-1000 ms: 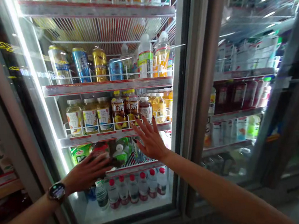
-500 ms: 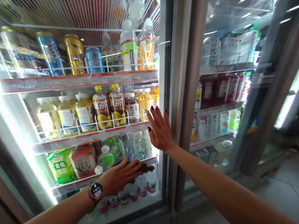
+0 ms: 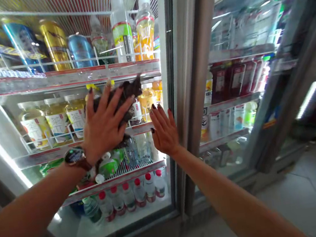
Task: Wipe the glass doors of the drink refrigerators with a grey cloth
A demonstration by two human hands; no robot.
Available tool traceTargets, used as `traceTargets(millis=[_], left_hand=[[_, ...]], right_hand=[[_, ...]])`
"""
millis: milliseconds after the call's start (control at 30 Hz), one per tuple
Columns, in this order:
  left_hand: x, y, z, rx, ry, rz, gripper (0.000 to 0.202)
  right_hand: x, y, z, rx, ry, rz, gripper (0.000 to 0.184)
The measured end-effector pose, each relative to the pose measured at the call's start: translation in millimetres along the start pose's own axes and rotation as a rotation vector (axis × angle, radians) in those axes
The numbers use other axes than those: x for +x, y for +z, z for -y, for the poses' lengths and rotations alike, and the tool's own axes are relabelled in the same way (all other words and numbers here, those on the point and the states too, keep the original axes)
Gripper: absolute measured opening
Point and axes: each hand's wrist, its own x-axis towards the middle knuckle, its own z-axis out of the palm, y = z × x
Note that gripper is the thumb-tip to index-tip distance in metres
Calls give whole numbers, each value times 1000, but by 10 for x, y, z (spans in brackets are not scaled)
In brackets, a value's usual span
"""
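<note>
My left hand point(image 3: 105, 125), fingers spread, presses a dark cloth point(image 3: 132, 90) flat to the glass door of a lit drinks fridge. Part of the cloth shows beyond the fingertips; the palm hides the rest. On that wrist is a round watch point(image 3: 75, 156). Farther right, my right hand point(image 3: 166, 135) lies flat with fingers stretched out against the same glass, beside the metal door frame point(image 3: 189, 71). It holds nothing. Behind the glass, the left hand covers yellow-capped bottles in the middle row.
Cans and bottles line the upper shelf point(image 3: 62, 79). White-capped bottles point(image 3: 55, 120) stand on the shelf below, and red-capped bottles point(image 3: 129, 196) at the bottom. To the right is another glass-doored section with dark red drinks point(image 3: 236, 81). Tiled floor point(image 3: 298, 189) shows lower right.
My left hand has swept up the glass with the cloth, from the lower shelves to the middle row. My right hand stays on the glass by the frame. The view has tilted down slightly.
</note>
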Motion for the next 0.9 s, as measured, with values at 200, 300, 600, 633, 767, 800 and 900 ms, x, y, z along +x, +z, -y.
traceTargets(millis=[200, 300, 600, 633, 767, 800, 900], left_hand=[[-1780, 565, -732, -133, 572, 282, 72], [-2166, 491, -484, -294, 806, 424, 76], [-80, -340, 595, -31, -20, -6, 59], [-81, -308, 527, -22, -66, -42, 62], [-838, 94, -26, -45, 135, 109, 71], [-1126, 206, -161, -63, 227, 177, 72], [-1865, 396, -314, -162, 540, 333, 71]], right_hand=[[1, 28, 6, -6, 40, -23, 72], [6, 5, 28, -6, 78, 62, 75], [-19, -10, 40, 18, 89, 42, 77], [-22, -8, 39, 15, 82, 25, 76], [-31, 8, 34, -9, 81, 17, 75], [-32, 12, 33, -15, 85, 27, 75], [-26, 15, 33, -13, 94, 53, 78]])
